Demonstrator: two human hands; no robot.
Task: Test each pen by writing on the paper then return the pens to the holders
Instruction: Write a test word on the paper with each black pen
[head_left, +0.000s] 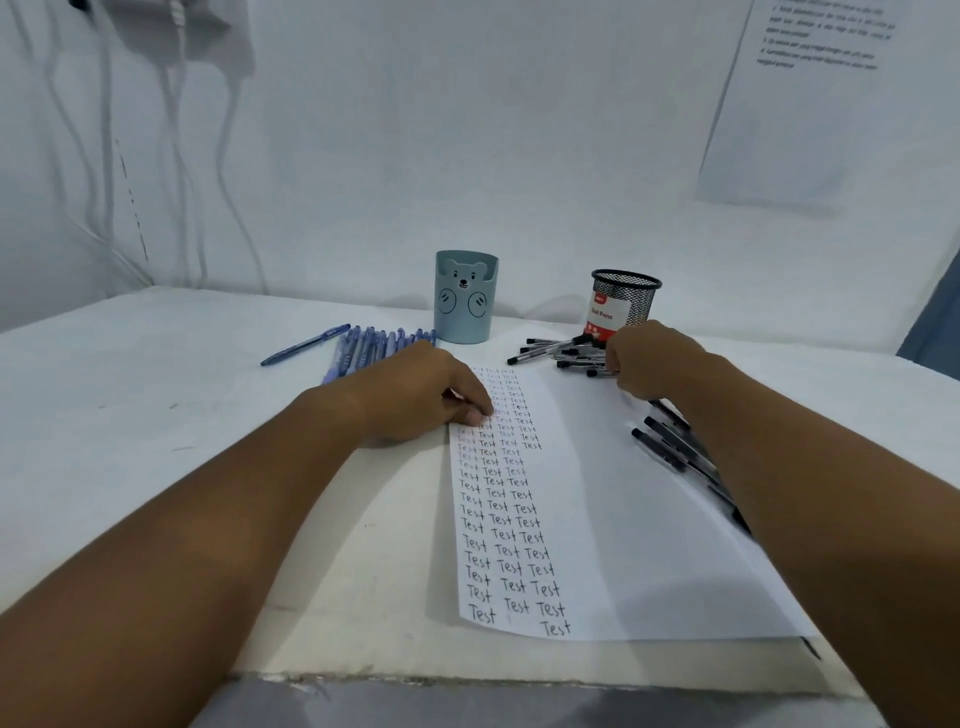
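The black pens (561, 352) lie scattered at centre right, long axes roughly horizontal, directly under the right hand (649, 358), whose grip cannot be told; the left hand (431, 395) is pressed on the paper (597, 493).

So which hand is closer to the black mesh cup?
The right hand. It sits just in front of the black mesh cup, on the black pens. The left hand rests far off on the paper's left edge.

1. A plain office-like study corner: a white desk (156, 374) set against bare white walls.
2. Two pen holders (466, 297) stand mid-frame, with pens (374, 345) beside them.
3. A printed sheet (810, 104) hangs on the wall, upper right.
4. Cables (104, 156) dangle at the upper left.
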